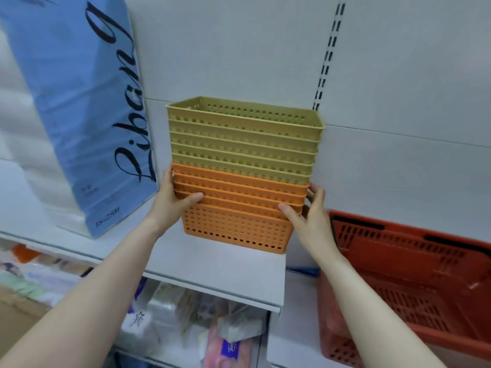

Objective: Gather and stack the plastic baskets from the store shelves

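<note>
Head view: left hand (176, 200) and right hand (309, 211) grasp the orange baskets (236, 221) on the shelf (212, 269), yellow baskets (244, 139) nested on top. Tall stack leans right; lifting unevenly may topple it.

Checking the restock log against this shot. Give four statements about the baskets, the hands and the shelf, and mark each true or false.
1. The yellow-green baskets sit nested on top of the orange baskets. True.
2. Only the left hand touches the stack. False: the right hand grips the other end too.
3. A red shopping basket is right of the stack. True.
4. The blue bag lies flat on the shelf. False: it stands upright.
</note>
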`<state>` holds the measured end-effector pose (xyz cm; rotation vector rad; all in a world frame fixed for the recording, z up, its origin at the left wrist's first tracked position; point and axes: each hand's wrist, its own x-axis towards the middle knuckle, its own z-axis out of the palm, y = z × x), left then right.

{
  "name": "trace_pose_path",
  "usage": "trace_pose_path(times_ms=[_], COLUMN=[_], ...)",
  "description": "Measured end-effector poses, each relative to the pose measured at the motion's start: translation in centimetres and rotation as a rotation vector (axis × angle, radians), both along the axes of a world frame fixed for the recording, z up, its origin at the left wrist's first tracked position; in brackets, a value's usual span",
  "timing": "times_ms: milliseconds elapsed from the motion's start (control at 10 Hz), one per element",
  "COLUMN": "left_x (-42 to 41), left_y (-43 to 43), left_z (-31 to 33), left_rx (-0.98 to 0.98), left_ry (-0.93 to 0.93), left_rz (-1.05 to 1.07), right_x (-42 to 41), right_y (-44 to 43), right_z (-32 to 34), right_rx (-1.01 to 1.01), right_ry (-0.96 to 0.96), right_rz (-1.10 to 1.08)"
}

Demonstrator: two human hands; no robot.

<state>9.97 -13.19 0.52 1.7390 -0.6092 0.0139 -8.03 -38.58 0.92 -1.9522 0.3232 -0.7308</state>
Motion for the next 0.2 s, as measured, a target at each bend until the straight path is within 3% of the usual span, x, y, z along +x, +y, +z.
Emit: trace_pose_path(times_ms=[200], left_x=[-2.0], left_y=[-0.2], left_z=[0.0], left_rx=[0.019], left_ry=[-0.063], left_rz=[0.125], right_x=[-1.3], right_y=[0.9], right_z=[1.4], right_rx=[-0.147], right_ry=[0.135], right_rz=[-0.051])
